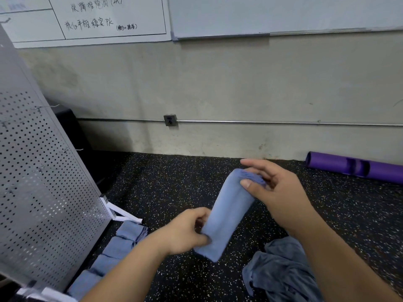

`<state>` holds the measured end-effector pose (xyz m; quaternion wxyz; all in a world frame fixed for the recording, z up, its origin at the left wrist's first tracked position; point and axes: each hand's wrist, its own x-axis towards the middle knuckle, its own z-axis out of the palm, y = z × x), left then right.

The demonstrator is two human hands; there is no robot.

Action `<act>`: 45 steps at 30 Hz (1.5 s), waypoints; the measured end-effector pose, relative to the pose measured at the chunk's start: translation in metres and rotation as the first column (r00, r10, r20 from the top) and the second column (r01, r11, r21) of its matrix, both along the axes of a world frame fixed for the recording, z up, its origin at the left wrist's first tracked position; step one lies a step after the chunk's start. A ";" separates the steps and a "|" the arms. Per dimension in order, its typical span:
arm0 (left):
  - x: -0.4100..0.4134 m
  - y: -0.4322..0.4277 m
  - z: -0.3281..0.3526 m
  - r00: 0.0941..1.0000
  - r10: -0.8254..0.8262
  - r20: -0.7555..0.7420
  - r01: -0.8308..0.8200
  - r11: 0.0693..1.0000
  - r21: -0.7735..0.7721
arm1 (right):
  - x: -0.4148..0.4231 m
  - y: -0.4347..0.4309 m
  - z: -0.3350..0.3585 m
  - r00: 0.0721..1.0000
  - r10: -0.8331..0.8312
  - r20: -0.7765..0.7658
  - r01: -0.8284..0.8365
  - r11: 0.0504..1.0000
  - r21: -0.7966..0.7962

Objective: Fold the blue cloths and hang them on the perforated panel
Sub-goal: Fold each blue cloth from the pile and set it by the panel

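Head view, folded blue cloth (229,214), seemingly rolled, both hands gripping

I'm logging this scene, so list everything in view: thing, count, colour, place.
folded cloth: one, light blue, held in the air between both hands
stacked cloths: a row of about four, blue, folded, on the floor along the panel's foot
loose cloths: a heap, count unclear, grey-blue, on the floor at lower right
perforated panel: one, grey metal with wire hooks, none bearing a cloth, standing at left
tube: one, purple, lying by the wall at right
whiteboards: two, white, on the wall at top
socket: one, grey, on the wall's conduit
floor: black, speckled
left hand: grips the cloth's lower end
right hand: pinches its upper end
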<state>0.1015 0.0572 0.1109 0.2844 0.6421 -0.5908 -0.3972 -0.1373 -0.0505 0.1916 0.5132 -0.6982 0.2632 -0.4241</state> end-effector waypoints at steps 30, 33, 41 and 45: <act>-0.064 -0.010 0.018 0.793 0.074 -0.604 -0.176 0.978 -0.112 | 0.012 0.004 -0.007 0.992 -0.084 0.099 0.075 0.992 0.098; -0.059 -0.010 0.021 0.767 0.098 -0.634 -0.229 0.965 -0.128 | 0.010 0.001 -0.015 0.995 0.060 -0.080 -0.057 0.997 0.042; -0.052 -0.012 0.015 0.877 0.136 -0.460 -0.301 0.903 -0.307 | 0.009 -0.015 -0.033 0.989 -0.137 0.045 0.137 0.990 0.019; -0.056 -0.010 0.021 0.873 0.121 -0.472 -0.339 0.847 -0.409 | 0.010 -0.007 -0.032 0.996 -0.083 -0.015 0.083 0.996 -0.040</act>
